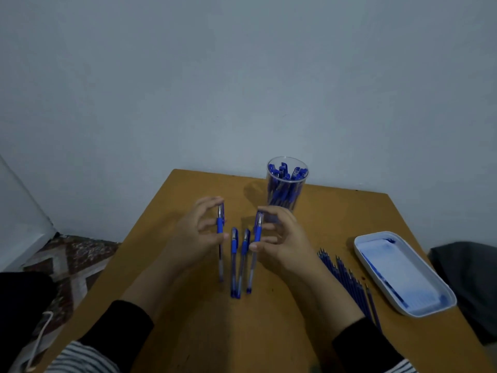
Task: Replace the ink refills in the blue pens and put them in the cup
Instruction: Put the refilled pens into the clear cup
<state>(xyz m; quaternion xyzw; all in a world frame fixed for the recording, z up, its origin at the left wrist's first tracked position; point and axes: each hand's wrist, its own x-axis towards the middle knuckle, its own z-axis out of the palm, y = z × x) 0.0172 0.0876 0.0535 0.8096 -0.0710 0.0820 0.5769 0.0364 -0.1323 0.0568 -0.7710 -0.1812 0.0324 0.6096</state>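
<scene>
**Head view.** You hold one pen in each hand over the orange-brown wooden surface (188, 327), and neither pen is opened yet.

From here the likeliest slip is a mix-up. The pens all look alike, so one that has not had its refill changed could end up in the cup. The tall clear plastic cup (286, 189), already packed with blue pens, stands just beyond your right fingertips. A quick reach could tip it. The row of slim dark-blue ink refills (347, 278) lies just outside your right wrist, where a dragged sleeve could scatter it. With both hands full, you will probably have to set one pen down, and its round barrel may roll.

Your left hand (197, 235) is clamped on a blue-capped pen with a clear barrel (220, 228). The fingers curl over the cap end and the thumb sits beneath. Your right hand (283, 239) mirrors it, pinching a second blue-capped pen (257, 230) near the cap. Whether the near tips of these pens rest on the surface cannot be told.

Two more blue pens (234, 261) lie side by side between your hands, their near ends almost meeting. A white oblong plastic tray with blue stains (361, 254) sits farther out from your right hand, past the refills. Both forearms reach forward in black sleeves, palms facing each other.
</scene>
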